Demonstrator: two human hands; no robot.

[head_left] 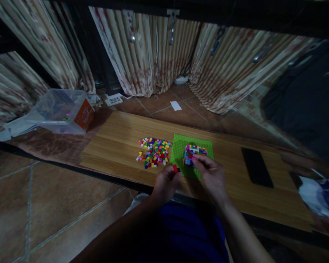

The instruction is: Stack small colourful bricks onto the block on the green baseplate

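My left hand (166,182) is closed, pinching a red and black piece of toy building bricks (176,168) between thumb and fingers, just beside the front left part of a green baseplate (178,146). On that baseplate stands a block built of many-coloured bricks (190,149). My right hand (211,174) reaches over it from the right, its thumb and forefinger brought together against the top of the build. Whatever lies between those fingertips is too small to make out. Part of the build and the baseplate is hidden under this hand.
Loose coloured bricks (156,151) lie spread left of the baseplate on the wooden board (112,146). A dark flat phone-like slab (257,167) rests to the right. At the far left stands a clear plastic bin (57,124) with an orange label. Striped curtains (142,54) hang behind.
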